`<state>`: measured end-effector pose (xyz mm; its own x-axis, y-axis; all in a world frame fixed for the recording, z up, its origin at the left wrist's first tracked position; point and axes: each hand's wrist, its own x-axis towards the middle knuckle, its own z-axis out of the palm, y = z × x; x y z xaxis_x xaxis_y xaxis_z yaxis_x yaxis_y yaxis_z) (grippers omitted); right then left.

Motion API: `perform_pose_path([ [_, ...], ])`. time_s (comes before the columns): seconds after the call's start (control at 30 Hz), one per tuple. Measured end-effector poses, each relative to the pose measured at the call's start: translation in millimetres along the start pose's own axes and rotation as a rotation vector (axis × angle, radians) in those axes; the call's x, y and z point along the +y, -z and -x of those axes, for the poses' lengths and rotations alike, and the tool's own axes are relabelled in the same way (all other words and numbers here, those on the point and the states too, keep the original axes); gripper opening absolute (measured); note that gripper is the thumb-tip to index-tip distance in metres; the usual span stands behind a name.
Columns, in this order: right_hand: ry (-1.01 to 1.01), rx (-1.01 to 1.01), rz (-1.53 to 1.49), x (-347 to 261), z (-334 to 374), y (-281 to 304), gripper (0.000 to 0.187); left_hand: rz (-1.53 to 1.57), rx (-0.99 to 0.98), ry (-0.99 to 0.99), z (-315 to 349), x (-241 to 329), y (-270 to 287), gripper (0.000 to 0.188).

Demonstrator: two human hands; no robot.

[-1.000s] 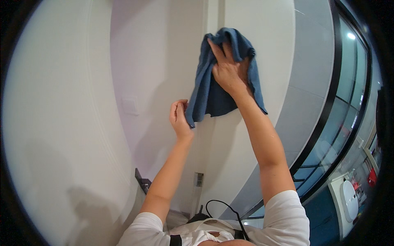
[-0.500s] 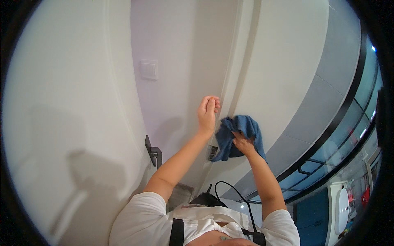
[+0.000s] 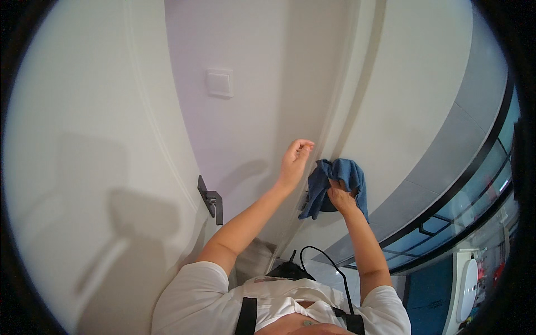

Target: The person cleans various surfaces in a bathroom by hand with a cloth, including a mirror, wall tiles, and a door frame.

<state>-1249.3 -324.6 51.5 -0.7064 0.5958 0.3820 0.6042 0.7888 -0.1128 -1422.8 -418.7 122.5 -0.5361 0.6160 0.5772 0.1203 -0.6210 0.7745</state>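
Note:
A crumpled blue cloth [image 3: 353, 174] is against the white door frame, bunched around my right hand [image 3: 341, 195]. My right fingers go into its folds, so their tips are hidden. To the left of the cloth, my left hand [image 3: 296, 162] is raised beside the edge of the frame [image 3: 329, 134]. Its fingers are loosely curled in, and nothing shows between them. Whether it touches the frame I cannot tell. Partly covered by the cloth's left edge is a small metal plate [image 3: 303, 199] on the frame.
On the left stands a white door [image 3: 100, 111] with a dark handle [image 3: 212, 202]. A white wall switch [image 3: 220, 83] is beyond it. Grey tiles [image 3: 430, 162] and a black-framed glass partition [image 3: 424, 234] curve along the right, with a white basin [image 3: 468, 287] below. A black cable [image 3: 335, 262] loops near my chest.
The view has shifted, so the door frame and both hands appear farther right. My left fingers are less tightly curled than before. The cloth covers more of the metal plate.

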Motion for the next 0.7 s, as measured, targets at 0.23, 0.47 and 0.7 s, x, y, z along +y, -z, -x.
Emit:
perform_pose_path([
  [0.23, 0.295, 0.336, 0.147, 24.4, -18.4, -69.5, 0.045, -0.026, 0.089, 0.080, 6.6, -21.1, 24.6, 0.020],
  [0.47, 0.407, 0.536, 0.084, 4.8, -38.2, -69.0, 0.044, -0.075, 0.221, 0.104, 9.1, -43.7, 66.5, 0.018],
  [0.7, 0.637, 0.529, -0.296, -73.1, -122.6, -34.5, 0.047, -0.130, 0.317, 0.013, 5.3, -46.6, 91.9, 0.020],
])
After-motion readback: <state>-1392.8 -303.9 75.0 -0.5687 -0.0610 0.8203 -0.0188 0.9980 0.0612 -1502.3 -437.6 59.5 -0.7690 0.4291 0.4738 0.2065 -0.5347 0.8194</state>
